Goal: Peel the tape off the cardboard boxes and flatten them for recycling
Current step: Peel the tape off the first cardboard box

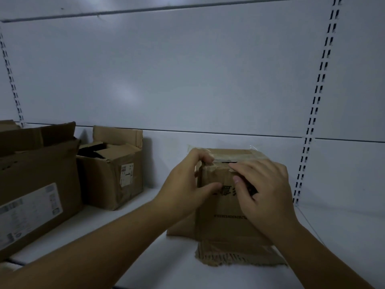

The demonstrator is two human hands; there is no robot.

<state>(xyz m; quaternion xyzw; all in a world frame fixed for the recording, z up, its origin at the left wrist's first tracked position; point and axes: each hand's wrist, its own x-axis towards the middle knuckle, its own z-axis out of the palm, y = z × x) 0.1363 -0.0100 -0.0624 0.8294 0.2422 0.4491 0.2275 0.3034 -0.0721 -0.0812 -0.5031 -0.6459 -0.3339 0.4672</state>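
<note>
Small brown cardboard box (pixel 225 226) sits mid white metal shelf (pixel 166 257), w/ clear tape (pixel 235 157) across its top seam. My L hand (pixel 183 184) grips its top-left corner: fingers curled over the edge, thumb on front. R hand (pixel 268 190) lies on the front face, fingertips at the tape; can't tell if pinching. Two open brown boxes (pixel 112 174) stand further left.

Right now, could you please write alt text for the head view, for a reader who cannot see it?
On a white shelf, the left hand grips a corner of a small taped cardboard box while the right hand rests on its top. Two opened boxes stand further left.
</note>
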